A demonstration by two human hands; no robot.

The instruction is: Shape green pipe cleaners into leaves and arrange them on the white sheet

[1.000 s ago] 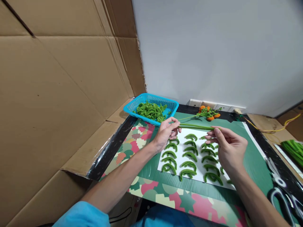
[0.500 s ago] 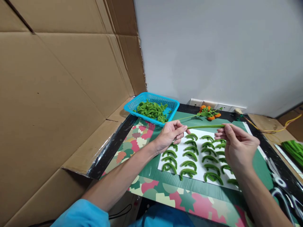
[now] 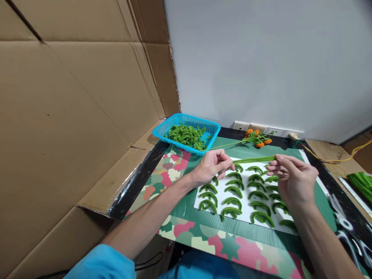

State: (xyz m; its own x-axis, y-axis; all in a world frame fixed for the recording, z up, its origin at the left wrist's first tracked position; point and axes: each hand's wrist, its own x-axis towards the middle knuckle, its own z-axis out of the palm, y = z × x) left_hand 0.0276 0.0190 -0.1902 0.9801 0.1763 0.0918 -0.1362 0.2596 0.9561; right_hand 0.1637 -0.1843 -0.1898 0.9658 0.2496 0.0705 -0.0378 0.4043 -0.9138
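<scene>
A fuzzy green strip [image 3: 254, 159] is stretched nearly level between my two hands, above a white sheet [image 3: 245, 219]. My left hand [image 3: 212, 166] pinches its left end between thumb and fingers. The right end is pinched in my right hand [image 3: 295, 174], whose other fingers are loosely curled. On the sheet lie rows of curved green pieces, such as one at the front [image 3: 261, 219]; some on the right are partly hidden behind my right hand.
A blue basket [image 3: 215, 133] of green pieces stands at the back left. Orange flowers [image 3: 259, 144] with green stems lie near the wall sockets [image 3: 276, 132]. Scissors [image 3: 344, 223] and a green bundle [image 3: 360, 184] are at the right. Cardboard [image 3: 87, 97] walls the left side.
The green strip now tilts slightly, its left end lower, and shows a wider face. Both hands have shifted only a little.
</scene>
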